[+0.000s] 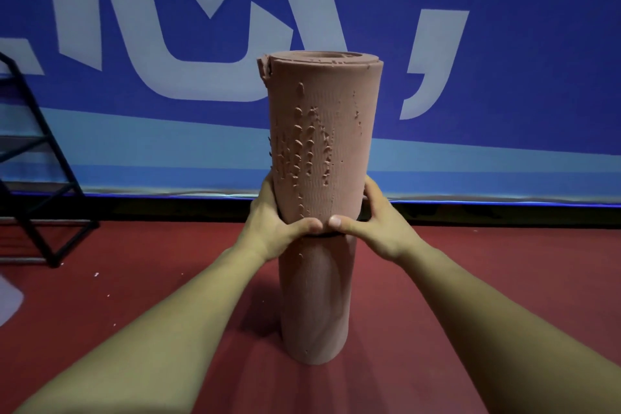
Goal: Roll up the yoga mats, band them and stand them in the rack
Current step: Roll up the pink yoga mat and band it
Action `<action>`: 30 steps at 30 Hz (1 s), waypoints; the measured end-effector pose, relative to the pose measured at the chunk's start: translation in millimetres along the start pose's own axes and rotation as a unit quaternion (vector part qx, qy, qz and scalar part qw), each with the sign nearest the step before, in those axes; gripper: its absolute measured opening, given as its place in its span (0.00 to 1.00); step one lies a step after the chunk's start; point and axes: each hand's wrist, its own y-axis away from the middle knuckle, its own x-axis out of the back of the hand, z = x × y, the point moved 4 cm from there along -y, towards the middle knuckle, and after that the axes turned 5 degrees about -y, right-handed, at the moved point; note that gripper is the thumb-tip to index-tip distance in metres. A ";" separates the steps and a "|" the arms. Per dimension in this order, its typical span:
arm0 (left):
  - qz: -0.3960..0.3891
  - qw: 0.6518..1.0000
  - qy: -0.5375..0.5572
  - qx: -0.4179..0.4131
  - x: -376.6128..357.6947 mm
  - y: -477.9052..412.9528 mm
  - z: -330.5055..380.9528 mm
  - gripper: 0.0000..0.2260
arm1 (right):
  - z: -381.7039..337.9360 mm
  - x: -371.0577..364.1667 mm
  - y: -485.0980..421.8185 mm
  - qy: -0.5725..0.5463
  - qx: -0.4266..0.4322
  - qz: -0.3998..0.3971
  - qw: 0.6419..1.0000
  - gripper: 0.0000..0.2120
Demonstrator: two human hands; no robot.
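Observation:
A rolled pink yoga mat [322, 151] stands upright on the red floor in the middle of the view, its surface pitted and torn in places. My left hand [275, 225] and my right hand [373, 222] wrap around its middle from either side, thumbs meeting at the front. A thin dark band [327, 235] shows just under my thumbs, circling the roll; most of it is hidden by my fingers.
A black metal rack [37, 178] stands at the left edge against the wall. A blue wall banner [470, 77] with large pale letters runs behind the mat. The red floor [134, 279] spreads around the roll.

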 end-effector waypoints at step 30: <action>-0.023 0.996 -0.085 -0.003 -4.9 14.8 -15.3 0.60 | 21.7 -7.2 1.9 -0.038 -0.076 -0.065 0.994 0.50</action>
